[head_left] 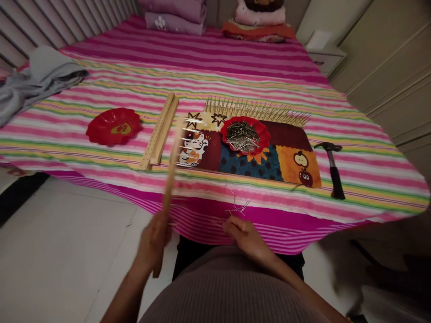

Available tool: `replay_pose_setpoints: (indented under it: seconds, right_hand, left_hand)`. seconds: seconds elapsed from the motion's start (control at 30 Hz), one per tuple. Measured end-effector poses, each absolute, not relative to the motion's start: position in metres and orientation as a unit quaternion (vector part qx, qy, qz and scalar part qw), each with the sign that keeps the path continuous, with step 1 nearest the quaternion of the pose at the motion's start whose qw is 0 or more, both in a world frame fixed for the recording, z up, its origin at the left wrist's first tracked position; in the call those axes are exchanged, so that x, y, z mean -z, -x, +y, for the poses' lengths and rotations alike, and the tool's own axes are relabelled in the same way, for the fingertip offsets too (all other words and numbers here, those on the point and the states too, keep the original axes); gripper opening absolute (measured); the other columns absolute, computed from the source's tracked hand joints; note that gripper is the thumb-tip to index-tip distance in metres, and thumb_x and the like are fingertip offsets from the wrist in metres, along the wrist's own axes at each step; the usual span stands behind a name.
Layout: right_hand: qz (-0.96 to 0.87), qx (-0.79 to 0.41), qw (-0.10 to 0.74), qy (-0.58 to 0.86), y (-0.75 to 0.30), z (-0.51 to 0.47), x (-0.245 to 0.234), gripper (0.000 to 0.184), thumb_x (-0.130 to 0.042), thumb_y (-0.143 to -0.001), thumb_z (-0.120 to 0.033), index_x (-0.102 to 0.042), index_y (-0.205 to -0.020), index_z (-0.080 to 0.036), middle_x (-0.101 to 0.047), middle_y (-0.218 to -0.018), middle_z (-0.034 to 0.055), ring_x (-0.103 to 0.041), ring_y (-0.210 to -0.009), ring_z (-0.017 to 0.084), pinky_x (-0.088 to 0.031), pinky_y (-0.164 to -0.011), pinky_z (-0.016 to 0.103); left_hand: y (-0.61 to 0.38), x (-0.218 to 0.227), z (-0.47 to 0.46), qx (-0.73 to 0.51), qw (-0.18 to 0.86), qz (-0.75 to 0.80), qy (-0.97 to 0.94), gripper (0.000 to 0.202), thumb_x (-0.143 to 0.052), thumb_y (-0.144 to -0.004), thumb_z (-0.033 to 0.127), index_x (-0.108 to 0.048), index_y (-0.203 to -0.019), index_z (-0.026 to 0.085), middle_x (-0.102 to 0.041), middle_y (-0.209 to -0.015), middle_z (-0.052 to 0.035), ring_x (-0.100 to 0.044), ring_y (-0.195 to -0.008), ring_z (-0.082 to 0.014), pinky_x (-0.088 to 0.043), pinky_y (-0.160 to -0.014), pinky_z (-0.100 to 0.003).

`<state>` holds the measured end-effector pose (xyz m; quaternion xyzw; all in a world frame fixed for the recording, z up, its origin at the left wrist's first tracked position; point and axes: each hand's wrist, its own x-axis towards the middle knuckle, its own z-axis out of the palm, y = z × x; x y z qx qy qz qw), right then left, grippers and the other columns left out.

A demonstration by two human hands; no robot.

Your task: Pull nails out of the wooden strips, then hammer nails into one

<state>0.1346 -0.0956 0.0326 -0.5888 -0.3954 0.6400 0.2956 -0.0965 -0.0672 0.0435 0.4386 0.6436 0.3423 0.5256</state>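
Observation:
My left hand (154, 241) is closed around a long wooden strip (171, 168) with several nails sticking out of its side; the strip points away from me over the bed's edge. My right hand (243, 234) is pinched on a few loose nails (237, 207) near the strip's lower end. A red dish full of nails (245, 134) sits on a patchwork cloth (286, 159). Behind it lies a wooden strip bristling with upright nails (257, 111). Two more drilled wooden strips (160, 130) lie to the left.
A hammer (332, 168) lies on the striped bedspread (235, 72) at the right. An empty red dish (113, 126) sits at the left, grey clothing (40, 76) beyond it. Folded bedding (178, 13) and pillows are at the far end. Tiled floor (67, 242) lies below left.

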Motion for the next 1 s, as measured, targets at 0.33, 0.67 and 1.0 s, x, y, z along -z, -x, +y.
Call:
replay_pose_setpoints:
  seconds: [0.33, 0.67, 1.0]
  right_hand:
    - [-0.577, -0.390, 0.289, 0.657, -0.146, -0.077, -0.027, 0.025, -0.053, -0.082, -0.034, -0.060, -0.102, -0.019, -0.063, -0.100, 0.0104, -0.056, -0.094, 0.024, -0.041, -0.085, 0.038]
    - [-0.130, -0.886, 0.085, 0.437, -0.114, -0.075, -0.051, 0.035, -0.038, -0.091, -0.035, -0.044, -0.060, -0.018, -0.037, -0.049, -0.0073, -0.019, -0.036, 0.004, -0.009, -0.033, 0.014]
    - [-0.171, -0.864, 0.126, 0.457, -0.113, -0.083, -0.055, 0.032, -0.045, -0.084, -0.030, -0.045, -0.055, -0.018, -0.035, -0.043, -0.0090, -0.020, -0.032, 0.002, -0.009, -0.032, 0.016]
  left_hand:
    - [0.061, -0.039, -0.065, -0.336, 0.669, 0.559, -0.356, 0.048, -0.054, -0.077, 0.067, -0.047, -0.074, 0.020, -0.037, -0.053, 0.0087, -0.032, -0.043, -0.0067, -0.026, -0.041, -0.018]
    - [0.048, -0.044, -0.063, -0.224, 0.592, 0.485, -0.603, 0.039, -0.042, -0.088, 0.054, -0.055, -0.075, 0.020, -0.056, -0.069, -0.0003, -0.050, -0.065, -0.0168, -0.040, -0.061, -0.028]
    - [0.055, -0.046, -0.072, -0.214, 0.662, 0.436, -0.571, 0.036, -0.041, -0.092, 0.047, -0.060, -0.086, 0.017, -0.066, -0.078, -0.0027, -0.058, -0.073, -0.0174, -0.044, -0.068, -0.028]
